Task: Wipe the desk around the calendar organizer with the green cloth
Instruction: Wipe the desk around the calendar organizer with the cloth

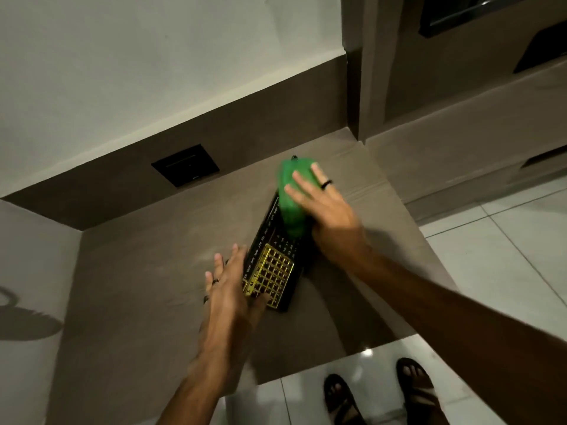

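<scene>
At the far left the brown counter lies bare, with a dark shadow falling across its edge and a black wall plate set into the brown upstand behind it. Moving right, the left hand reaches in with its fingers spread and fairly flat, dark rings on 2 of them; it presses against the near left side of the calendar organizer, and its thumb looks to lie across the near corner, though blur makes the exact contact hard to read. It steadies rather than grips. The organizer is a long black piece with a gold grid frame over the dates and month names along 1 edge, lying at a slant near the middle of the counter. Further right, the right hand lies palm-down with fingers extended on the green cloth, pinning it flat; a dark ring sits on 1 finger. The cloth is bunched, covering the far end of the organizer and spilling onto the counter beyond it.

By my reading, the wiping step is underway at the organizer's far end. The next move calls for keeping the organizer steady with the left hand while sliding the cloth along the bare counter beside it, with pressure down through the palm.
</scene>
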